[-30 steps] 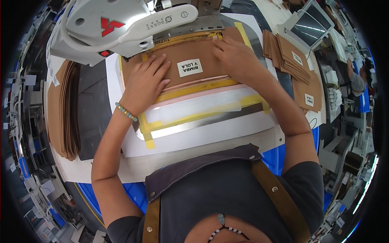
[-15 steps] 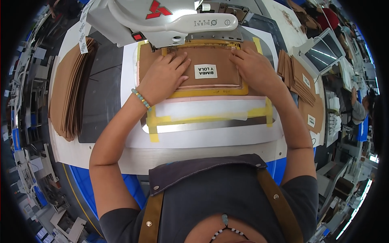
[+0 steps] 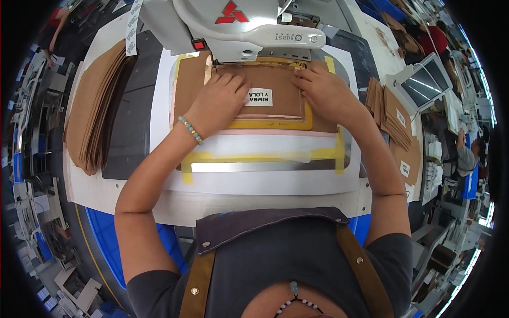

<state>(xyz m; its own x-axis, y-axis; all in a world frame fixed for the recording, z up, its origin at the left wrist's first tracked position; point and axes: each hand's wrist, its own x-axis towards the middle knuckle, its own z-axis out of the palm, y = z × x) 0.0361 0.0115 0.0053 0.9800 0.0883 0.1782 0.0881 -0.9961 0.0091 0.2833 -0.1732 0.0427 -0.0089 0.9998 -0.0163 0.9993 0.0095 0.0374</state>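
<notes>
Across the middle, a broad pale worktop (image 3: pixel 177 206). Above its back part, a big white machine head with rounded grey handle (image 3: pixel 233 26). Below this, a large white paper sheet (image 3: pixel 265 183), flat on the worktop. At the far left, a thick, tall pile of brown sheets (image 3: pixel 101 111), pressed close together; at the right, a smaller fanned pile of flat brown pieces (image 3: pixel 392 108). On the paper, close under the machine head, a wide brown flat panel (image 3: pixel 188 79), and upon it a smaller brown rectangular panel (image 3: pixel 286 106), apparently inside a thin yellow frame (image 3: pixel 270 125).

As a judgement: placing of both panels under the machine head already done, adjusting or holding by hand probably in progress, removal not yet done. Whether already joined together, too small to tell. Also not possible to say which pile is finished.

Left hand (image 3: pixel 222 100): laid rather flat on the left part of the smaller panel, fingers slightly bent, nothing gripped. Right hand (image 3: pixel 323 87): fingers bent and close together at the frame's right side; pinching or only pressing, cannot tell.

Between both, a small white rectangular label (image 3: pixel 261 97), partly covered by the left thumb.
</notes>
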